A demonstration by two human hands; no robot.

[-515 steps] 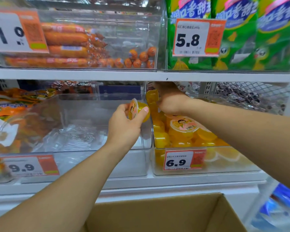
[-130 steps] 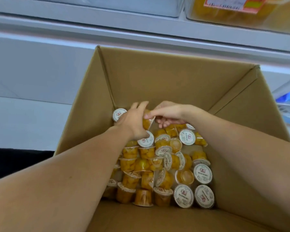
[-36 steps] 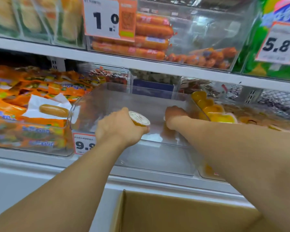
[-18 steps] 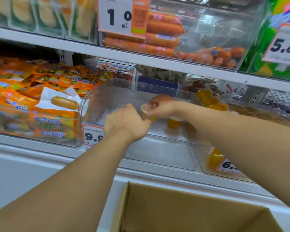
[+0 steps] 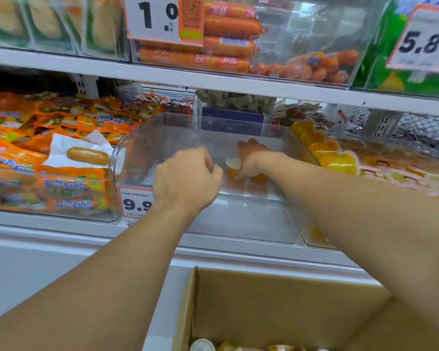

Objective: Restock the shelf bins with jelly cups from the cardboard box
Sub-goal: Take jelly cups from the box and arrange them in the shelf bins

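Note:
A clear empty-looking shelf bin [image 5: 241, 221] with a 9.9 price tag [image 5: 136, 201] sits on the middle shelf. My right hand [image 5: 251, 155] reaches inside it and grips a small orange jelly cup [image 5: 233, 167] with a white lid, low on the bin floor. A second orange cup [image 5: 261, 177] shows just under my wrist. My left hand [image 5: 188, 178] hovers at the bin's front rim, fingers loosely curled, with nothing seen in it. The cardboard box [image 5: 264, 300] stands below, with several jelly cups [image 5: 202, 346] at its bottom.
Right of the clear bin is a bin of larger yellow jelly cups [image 5: 335, 160]. On the left, a bin holds orange snack packets [image 5: 61, 127]. The upper shelf [image 5: 213, 79] carries sausages [image 5: 228, 26] and green packs, low over the bin.
The cup went from my left hand to my right, which has carried it down and back into the bin. My left hand stays at the front rim, now without a cup.

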